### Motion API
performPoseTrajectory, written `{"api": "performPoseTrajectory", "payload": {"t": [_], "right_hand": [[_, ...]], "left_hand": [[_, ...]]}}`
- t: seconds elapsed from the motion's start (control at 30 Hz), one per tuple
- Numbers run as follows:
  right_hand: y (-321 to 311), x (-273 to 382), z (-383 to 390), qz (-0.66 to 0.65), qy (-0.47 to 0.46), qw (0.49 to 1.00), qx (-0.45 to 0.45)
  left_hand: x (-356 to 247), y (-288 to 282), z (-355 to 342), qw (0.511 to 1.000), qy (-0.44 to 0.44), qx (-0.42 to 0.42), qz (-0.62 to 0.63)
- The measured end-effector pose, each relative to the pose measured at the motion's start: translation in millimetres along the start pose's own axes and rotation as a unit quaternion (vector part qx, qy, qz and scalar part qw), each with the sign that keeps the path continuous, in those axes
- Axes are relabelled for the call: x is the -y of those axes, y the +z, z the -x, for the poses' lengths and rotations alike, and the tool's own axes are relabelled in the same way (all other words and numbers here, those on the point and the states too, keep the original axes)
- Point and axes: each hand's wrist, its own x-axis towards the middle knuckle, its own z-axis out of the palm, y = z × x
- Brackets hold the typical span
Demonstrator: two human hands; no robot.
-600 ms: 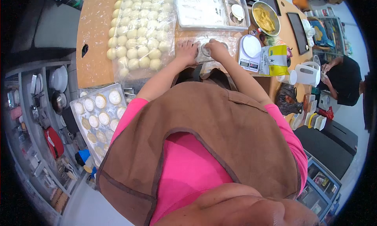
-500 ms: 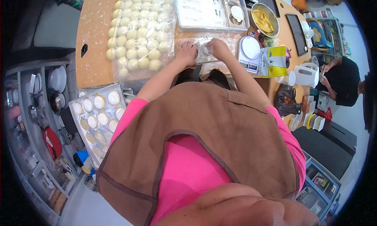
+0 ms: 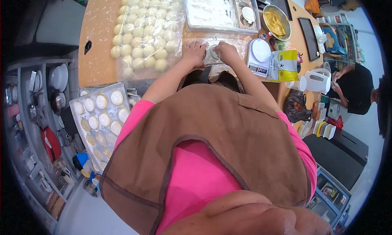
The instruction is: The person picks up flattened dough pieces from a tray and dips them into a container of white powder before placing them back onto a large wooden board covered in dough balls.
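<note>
My left hand (image 3: 192,53) rests with spread fingers on the floury mat, just right of rows of dough balls (image 3: 145,34) under clear plastic; what lies beneath its fingertips is unclear. My right hand (image 3: 226,53) has curled fingers on a small round pale tool (image 3: 213,52), probably a mould or cutter, pressed on the floury surface (image 3: 214,61) between the hands. Behind them sits a flour-dusted white tray (image 3: 210,10) with a side compartment holding round pieces. A white scale (image 3: 259,53) and a yellow-and-white bag (image 3: 288,65) stand to the right.
A tray of powdered rounds (image 3: 100,116) sits at left beside shelving (image 3: 30,124). Steel bowls of yellow mixture (image 3: 275,21), dark trays (image 3: 308,38), a white pitcher (image 3: 316,79) and stacked containers (image 3: 324,128) line the right. A co-worker (image 3: 353,88) in black works at far right.
My right hand shifts slightly on the round tool, while my left hand stays in place. The surroundings appear slightly shifted, and the co-worker's hands have moved a little.
</note>
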Motion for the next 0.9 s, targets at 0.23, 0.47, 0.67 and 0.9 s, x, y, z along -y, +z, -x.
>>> {"api": "performPoseTrajectory", "payload": {"t": [0.23, 0.47, 0.67, 0.9], "right_hand": [[-2.2, 8.8, -0.5, 0.035, -0.022, 0.999, 0.017], [18.2, -9.5, -1.6, 0.008, -0.035, 0.998, -0.05], [10.4, -2.0, -2.2, -0.016, -0.043, 0.998, -0.033], [-10.7, -22.2, -3.8, -0.105, -0.004, 0.989, -0.106]], "left_hand": [[-1.5, 0.7, 0.3, 1.0, -0.008, 0.021, 0.012], [-7.1, -4.8, -7.1, 1.0, 0.003, 0.011, 0.026], [-2.5, -3.5, -0.3, 1.0, -0.003, 0.021, 0.009], [1.5, 3.6, 0.3, 1.0, 0.0, -0.005, -0.015]]}}
